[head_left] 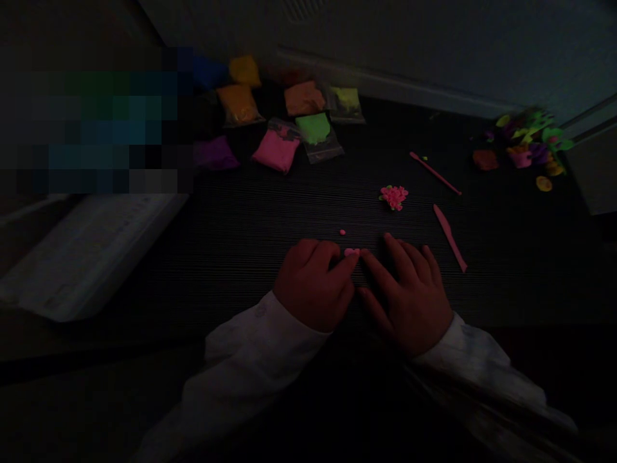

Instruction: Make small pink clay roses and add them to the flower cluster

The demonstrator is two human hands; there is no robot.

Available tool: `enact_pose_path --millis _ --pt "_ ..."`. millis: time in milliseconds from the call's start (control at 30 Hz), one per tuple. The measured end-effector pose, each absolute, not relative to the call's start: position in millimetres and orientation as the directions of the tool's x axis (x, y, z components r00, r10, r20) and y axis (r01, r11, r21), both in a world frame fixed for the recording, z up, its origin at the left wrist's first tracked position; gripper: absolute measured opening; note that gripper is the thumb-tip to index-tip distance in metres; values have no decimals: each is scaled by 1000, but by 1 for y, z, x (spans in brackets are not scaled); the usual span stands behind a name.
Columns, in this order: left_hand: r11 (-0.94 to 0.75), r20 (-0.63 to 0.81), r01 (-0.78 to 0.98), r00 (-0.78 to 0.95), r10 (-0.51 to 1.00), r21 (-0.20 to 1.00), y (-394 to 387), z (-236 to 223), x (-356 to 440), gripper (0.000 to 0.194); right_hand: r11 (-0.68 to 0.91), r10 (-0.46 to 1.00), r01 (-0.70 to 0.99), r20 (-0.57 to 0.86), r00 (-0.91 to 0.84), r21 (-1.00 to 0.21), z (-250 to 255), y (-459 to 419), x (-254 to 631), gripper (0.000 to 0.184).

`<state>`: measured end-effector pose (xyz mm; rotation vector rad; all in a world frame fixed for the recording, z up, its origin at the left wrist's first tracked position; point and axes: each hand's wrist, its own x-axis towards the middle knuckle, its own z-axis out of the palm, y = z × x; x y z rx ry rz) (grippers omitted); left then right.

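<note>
A small pink clay piece with rounded lobes lies on the dark table between my two hands. My left hand is closed, its fingers curled and its thumb and index finger around the piece. With fingers spread, my right hand rests on the table, and its index fingertip touches or nearly touches the piece's right end. Just beyond them sits a tiny pink clay ball. Farther off to the right is a pink clay flower cluster with bits of green under its edge.
A pink modelling knife and a thin pink modelling tool lie to the right. Several bags of coloured clay, one pink, line the back. Colourful clay shapes crowd the far right corner. A whitish package is at left.
</note>
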<state>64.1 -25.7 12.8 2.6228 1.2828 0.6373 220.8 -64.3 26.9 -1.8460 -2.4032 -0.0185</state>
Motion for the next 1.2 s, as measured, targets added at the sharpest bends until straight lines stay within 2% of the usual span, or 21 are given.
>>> enact_pose_path --millis 567,1000,1200 --pt "-626 314 704 543 779 334 -25 12 64 34 278 955 949 146 -257 -150 24 -65 231 43" --pt "-603 274 740 538 797 298 -25 12 69 36 268 960 956 122 -253 -122 24 -64 229 42" --pt "-596 255 745 540 802 300 -25 13 69 35 226 971 965 106 -213 -132 26 -63 226 50"
